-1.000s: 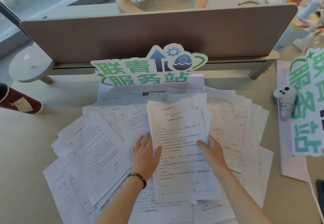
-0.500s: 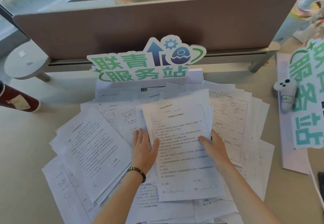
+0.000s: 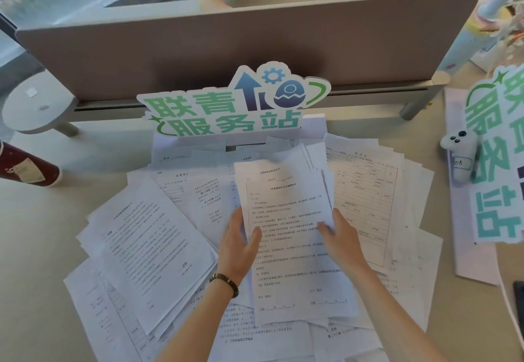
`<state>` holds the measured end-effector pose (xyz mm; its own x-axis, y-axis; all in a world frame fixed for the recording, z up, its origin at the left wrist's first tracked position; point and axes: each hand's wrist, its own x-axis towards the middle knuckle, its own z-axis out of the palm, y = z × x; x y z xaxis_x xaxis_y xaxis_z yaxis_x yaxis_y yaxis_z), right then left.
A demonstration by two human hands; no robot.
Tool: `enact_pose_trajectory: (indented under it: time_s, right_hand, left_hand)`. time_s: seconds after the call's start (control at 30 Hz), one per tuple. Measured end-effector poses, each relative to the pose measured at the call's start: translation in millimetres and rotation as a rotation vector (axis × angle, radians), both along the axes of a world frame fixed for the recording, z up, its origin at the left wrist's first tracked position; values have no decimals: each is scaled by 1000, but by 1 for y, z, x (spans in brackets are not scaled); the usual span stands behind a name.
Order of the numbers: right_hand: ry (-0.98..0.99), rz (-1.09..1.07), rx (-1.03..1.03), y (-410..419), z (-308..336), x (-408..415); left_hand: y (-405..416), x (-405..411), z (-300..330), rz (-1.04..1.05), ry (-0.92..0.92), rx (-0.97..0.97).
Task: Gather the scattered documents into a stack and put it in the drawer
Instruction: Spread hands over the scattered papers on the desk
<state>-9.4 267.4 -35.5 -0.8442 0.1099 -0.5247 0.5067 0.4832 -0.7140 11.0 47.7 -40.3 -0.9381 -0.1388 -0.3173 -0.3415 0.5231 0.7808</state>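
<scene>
Hands (image 3: 238,245) (image 3: 338,241) grip sheaf (image 3: 292,248), long axis pointing away toward sign (image 3: 232,103).

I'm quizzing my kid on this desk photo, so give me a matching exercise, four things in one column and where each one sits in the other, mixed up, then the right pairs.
Things:
1. red cup
2. white controller
3. green sign
4. left hand

Places:
A. standing behind the paper pile, in front of the divider
B. on the left edge of the centre sheet
C. lying at the desk's far left
D. right of the papers, by a second sign

Pairs: 1-C, 2-D, 3-A, 4-B
</scene>
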Motion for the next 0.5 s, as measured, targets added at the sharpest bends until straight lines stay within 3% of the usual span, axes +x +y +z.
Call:
enact_pose_trajectory:
  time_s: [0.17, 0.37, 0.5]
  right_hand:
    - [-14, -35, -54, 3, 1, -5]
    - [-35, -52, -153, 6, 1, -8]
    - [-24, -65, -234, 8, 1, -10]
  left_hand:
    - [0, -10, 1, 148, 30, 96]
    - [-1, -28, -11, 490, -148, 496]
    - [-4, -36, -10, 421, -222, 528]
